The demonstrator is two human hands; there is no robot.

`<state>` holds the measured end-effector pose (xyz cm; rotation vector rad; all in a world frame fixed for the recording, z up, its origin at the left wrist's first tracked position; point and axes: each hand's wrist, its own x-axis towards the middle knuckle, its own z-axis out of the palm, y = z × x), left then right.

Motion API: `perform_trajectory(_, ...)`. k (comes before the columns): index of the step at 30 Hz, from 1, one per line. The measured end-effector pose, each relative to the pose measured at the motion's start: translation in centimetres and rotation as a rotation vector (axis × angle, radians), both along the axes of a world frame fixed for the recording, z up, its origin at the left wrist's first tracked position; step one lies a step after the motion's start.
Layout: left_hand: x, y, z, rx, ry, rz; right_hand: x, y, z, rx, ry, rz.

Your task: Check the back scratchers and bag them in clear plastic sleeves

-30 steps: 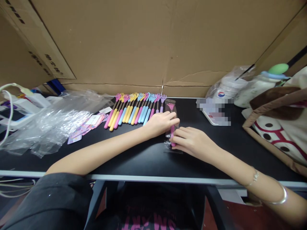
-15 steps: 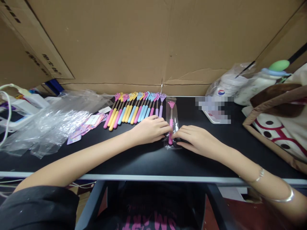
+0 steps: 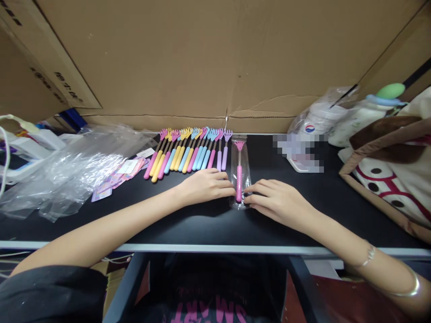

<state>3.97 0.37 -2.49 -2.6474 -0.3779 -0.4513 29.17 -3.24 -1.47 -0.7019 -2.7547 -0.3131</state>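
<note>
A pink back scratcher (image 3: 239, 177) with a claw-shaped head lies inside a clear plastic sleeve (image 3: 245, 163) on the black tabletop. My left hand (image 3: 207, 187) rests at the sleeve's left edge, its fingers stretched out and the tips touching the plastic. At the opposite edge, the spread fingertips of my right hand (image 3: 281, 199) touch the sleeve near the handle's lower end. Neither hand is wrapped round the scratcher; my thumbs are mostly hidden. To the left lies a row of unwrapped back scratchers (image 3: 183, 157) in pink, yellow, blue and purple.
Clear plastic bags (image 3: 77, 166) are heaped at the left, with printed cards (image 3: 117, 177) beside them. A white power strip (image 3: 30, 152) is at far left. On the right are a bagged cup (image 3: 318, 121), a phone (image 3: 299, 166), a bottle (image 3: 373, 116) and a cloth bag (image 3: 397, 170). Cardboard (image 3: 168, 58) walls the back.
My hands have drawn slightly apart from the pink handle, leaving more of it uncovered. The back scratcher and its sleeve lie in nearly the same place.
</note>
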Motion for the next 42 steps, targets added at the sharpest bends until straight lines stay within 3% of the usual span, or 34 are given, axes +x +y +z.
perform_trajectory(5, 0.1, -0.2, -0.3, -0.075, -0.067, 0.028, -0.3, 0.0, 0.0, -0.051, 0.062, -0.036)
perform_trajectory(10, 0.2, -0.6, -0.5, -0.161, -0.112, 0.05, -0.2, 0.2, -0.2, -0.255, 0.211, -0.102)
perform_trajectory(25, 0.7, -1.3, -0.4, -0.118, -0.224, 0.125, -1.3, 0.7, 0.4, -0.691, 0.495, -0.292)
perform_trajectory(35, 0.3, -0.3, -0.7, -0.425, -0.348, 0.175, -2.0, 2.9, 0.5, -0.919, 0.581, -0.355)
perform_trajectory(42, 0.9, 0.2, -0.4, -0.835, -0.469, 0.135, -1.9, 3.4, -0.4, -0.978, 0.619, -0.371)
